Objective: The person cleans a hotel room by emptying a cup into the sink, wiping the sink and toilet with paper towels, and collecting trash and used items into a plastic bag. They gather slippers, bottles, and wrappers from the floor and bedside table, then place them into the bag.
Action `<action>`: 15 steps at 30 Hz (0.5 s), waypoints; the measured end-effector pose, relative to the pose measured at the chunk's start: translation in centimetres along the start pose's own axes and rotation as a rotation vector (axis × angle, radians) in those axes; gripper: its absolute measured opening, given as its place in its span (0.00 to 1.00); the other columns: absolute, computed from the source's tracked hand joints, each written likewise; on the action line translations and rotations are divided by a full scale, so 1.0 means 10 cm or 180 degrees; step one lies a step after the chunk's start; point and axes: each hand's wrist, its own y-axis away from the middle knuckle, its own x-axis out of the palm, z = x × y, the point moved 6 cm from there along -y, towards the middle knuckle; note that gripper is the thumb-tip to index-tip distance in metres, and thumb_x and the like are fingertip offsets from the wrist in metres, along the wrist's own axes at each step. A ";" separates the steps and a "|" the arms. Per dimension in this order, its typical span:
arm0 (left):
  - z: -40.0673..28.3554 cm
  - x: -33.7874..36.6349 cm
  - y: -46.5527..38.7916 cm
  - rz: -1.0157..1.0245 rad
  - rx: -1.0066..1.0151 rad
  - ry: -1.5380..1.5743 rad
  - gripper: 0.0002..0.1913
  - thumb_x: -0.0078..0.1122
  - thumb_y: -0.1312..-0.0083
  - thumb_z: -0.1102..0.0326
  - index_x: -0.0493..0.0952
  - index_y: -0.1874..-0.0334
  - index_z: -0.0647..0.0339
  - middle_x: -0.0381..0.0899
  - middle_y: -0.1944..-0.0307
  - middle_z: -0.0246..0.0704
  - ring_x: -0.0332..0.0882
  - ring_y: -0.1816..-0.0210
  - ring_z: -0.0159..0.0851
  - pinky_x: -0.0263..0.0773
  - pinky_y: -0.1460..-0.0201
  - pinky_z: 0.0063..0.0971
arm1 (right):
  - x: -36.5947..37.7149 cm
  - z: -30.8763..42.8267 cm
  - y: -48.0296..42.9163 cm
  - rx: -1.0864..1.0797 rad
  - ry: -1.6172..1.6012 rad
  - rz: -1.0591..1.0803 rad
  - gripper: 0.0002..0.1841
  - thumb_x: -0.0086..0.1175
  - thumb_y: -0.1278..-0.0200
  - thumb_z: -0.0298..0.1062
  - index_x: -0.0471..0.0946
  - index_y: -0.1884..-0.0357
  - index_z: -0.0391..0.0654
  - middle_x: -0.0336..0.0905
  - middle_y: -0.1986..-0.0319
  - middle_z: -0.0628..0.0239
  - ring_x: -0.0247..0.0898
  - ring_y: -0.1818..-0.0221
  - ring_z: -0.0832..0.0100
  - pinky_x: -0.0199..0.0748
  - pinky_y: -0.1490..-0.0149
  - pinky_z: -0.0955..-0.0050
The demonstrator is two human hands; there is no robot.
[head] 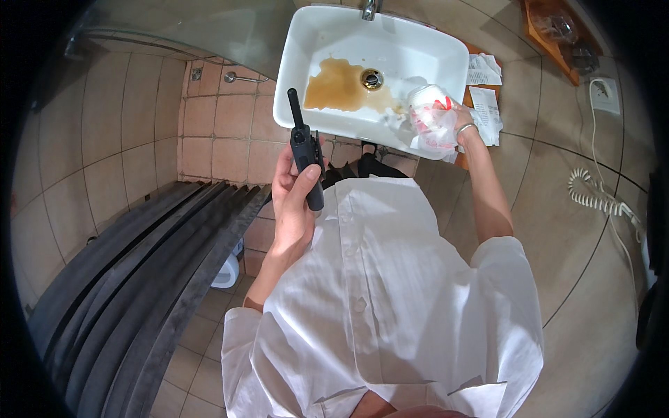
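My left hand [292,193] is wrapped around a black handheld two-way radio [306,157], its antenna pointing towards the sink. Over the right side of the white washbasin [441,47], my right hand [460,117] grips a white cup [429,96] with red marks. A translucent plastic bag [436,136] is bunched around the cup and hangs at the basin's front rim. Brown liquid [334,86] is pooled on the basin floor, reaching towards the metal drain [372,79]. The cup appears tilted over the basin; its mouth is not clear.
A chrome faucet [369,9] stands at the basin's back edge. Printed paper packets [486,107] lie on the wooden counter to the right. Dark grey curtain folds [157,271] hang at left. A coiled white cord [590,193] runs along the right wall, below a socket [604,95].
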 end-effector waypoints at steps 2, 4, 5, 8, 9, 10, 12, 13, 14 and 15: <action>0.02 0.02 -0.01 -0.0026 -0.0033 -0.0030 0.27 0.57 0.37 0.72 0.63 0.35 0.63 0.74 0.42 0.36 0.72 0.52 0.27 0.65 0.41 0.24 | -0.09 0.02 -0.14 -0.0337 0.0244 -0.0294 0.18 0.66 0.50 0.26 0.80 0.54 0.37 0.82 0.64 0.65 0.77 0.65 0.74 0.76 0.61 0.75; 0.03 0.06 -0.01 -0.0007 0.0006 -0.0148 0.27 0.58 0.37 0.69 0.63 0.35 0.63 0.73 0.41 0.36 0.72 0.52 0.27 0.66 0.44 0.23 | -0.13 0.05 -0.28 -0.0830 0.0703 -0.0578 0.19 0.65 0.49 0.26 0.80 0.52 0.37 0.81 0.65 0.67 0.76 0.66 0.75 0.73 0.61 0.74; 0.03 0.09 -0.02 0.0008 0.0052 -0.0257 0.28 0.58 0.37 0.66 0.64 0.35 0.63 0.73 0.41 0.36 0.72 0.53 0.27 0.68 0.47 0.22 | -0.12 0.01 -0.37 -0.0684 0.0710 -0.0565 0.19 0.63 0.48 0.27 0.80 0.52 0.37 0.82 0.65 0.66 0.76 0.65 0.74 0.73 0.60 0.74; 0.04 0.17 -0.03 0.0055 0.0113 -0.0407 0.28 0.59 0.37 0.62 0.65 0.36 0.63 0.72 0.41 0.36 0.73 0.54 0.27 0.70 0.50 0.22 | -0.09 -0.14 -0.51 -0.0085 -0.0141 -0.0482 0.19 0.53 0.41 0.34 0.78 0.51 0.33 0.82 0.64 0.57 0.78 0.63 0.68 0.72 0.55 0.71; 0.05 0.18 -0.02 0.0044 0.0125 -0.0404 0.28 0.59 0.37 0.62 0.65 0.36 0.63 0.72 0.41 0.36 0.73 0.54 0.28 0.70 0.50 0.22 | -0.04 -0.05 -0.54 -0.0341 0.0725 -0.0345 0.19 0.53 0.41 0.35 0.78 0.51 0.34 0.82 0.64 0.56 0.78 0.63 0.67 0.72 0.55 0.70; 0.06 0.19 -0.02 0.0015 0.0111 -0.0411 0.28 0.59 0.37 0.62 0.65 0.36 0.63 0.73 0.41 0.36 0.73 0.54 0.28 0.70 0.50 0.22 | -0.03 -0.01 -0.55 -0.0356 0.1553 -0.0245 0.19 0.54 0.41 0.36 0.78 0.52 0.34 0.82 0.64 0.56 0.78 0.62 0.67 0.72 0.55 0.69; 0.05 0.21 -0.03 -0.0003 0.0144 -0.0393 0.28 0.59 0.37 0.62 0.65 0.36 0.63 0.73 0.41 0.36 0.73 0.54 0.27 0.70 0.50 0.22 | 0.00 0.06 -0.59 -0.0208 0.2572 0.0077 0.18 0.54 0.40 0.36 0.79 0.52 0.34 0.82 0.64 0.56 0.78 0.63 0.66 0.74 0.56 0.68; 0.07 0.20 -0.03 -0.0026 0.0102 -0.0421 0.28 0.59 0.37 0.62 0.65 0.36 0.63 0.73 0.41 0.36 0.73 0.54 0.27 0.70 0.50 0.22 | 0.00 0.07 -0.61 0.0060 0.2601 0.0340 0.17 0.53 0.39 0.35 0.79 0.53 0.35 0.82 0.64 0.58 0.78 0.65 0.67 0.75 0.58 0.68; 0.07 0.20 -0.03 -0.0042 0.0103 -0.0409 0.28 0.59 0.37 0.62 0.65 0.36 0.63 0.73 0.42 0.36 0.72 0.54 0.27 0.70 0.51 0.22 | -0.01 0.09 -0.64 0.0247 0.2425 0.0482 0.15 0.53 0.37 0.35 0.79 0.54 0.35 0.81 0.64 0.59 0.78 0.66 0.68 0.77 0.60 0.67; 0.08 0.19 -0.04 -0.0051 0.0097 -0.0404 0.28 0.58 0.37 0.62 0.65 0.36 0.63 0.73 0.42 0.35 0.72 0.54 0.27 0.70 0.51 0.22 | 0.00 0.15 -0.67 0.0217 0.2164 0.0763 0.14 0.53 0.36 0.34 0.79 0.54 0.35 0.81 0.63 0.60 0.78 0.67 0.68 0.78 0.61 0.67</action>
